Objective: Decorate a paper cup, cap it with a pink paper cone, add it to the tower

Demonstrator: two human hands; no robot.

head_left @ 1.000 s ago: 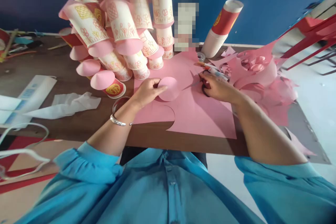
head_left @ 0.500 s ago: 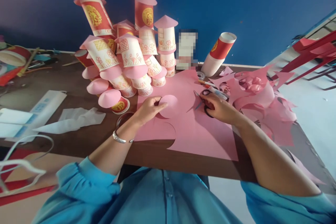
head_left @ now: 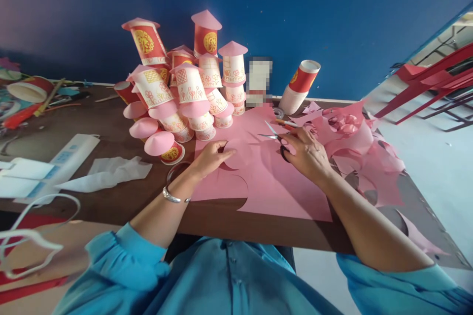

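Between thumb and fingers, my left hand [head_left: 212, 158] pinches the left edge of a round pink paper disc [head_left: 239, 153]. Under it lies a large pink paper sheet [head_left: 284, 192] with a curved cut-out at its front edge. My right hand [head_left: 308, 153] grips a pair of scissors [head_left: 275, 136] by the dark handles. The scissor blades are apart and point left, a little to the right of the disc, touching no paper that I can make out. Beyond my left hand stand stacked paper cups [head_left: 192, 86] with pink cone roofs and drawn flowers.
Pink paper scraps [head_left: 380, 157] are heaped at the right. A stack of paper cups [head_left: 299, 87] leans near the blue wall, beside a tape roll [head_left: 278, 113]. At the left lie a white plastic wrapper [head_left: 111, 172], a white box [head_left: 66, 162] and craft materials [head_left: 33, 93]. Red stools [head_left: 436, 78] stand beyond.
The scissors have turned and their blades are wider apart, with my right hand now more over the handles. My left hand still holds the disc. The whole view has shifted slightly.
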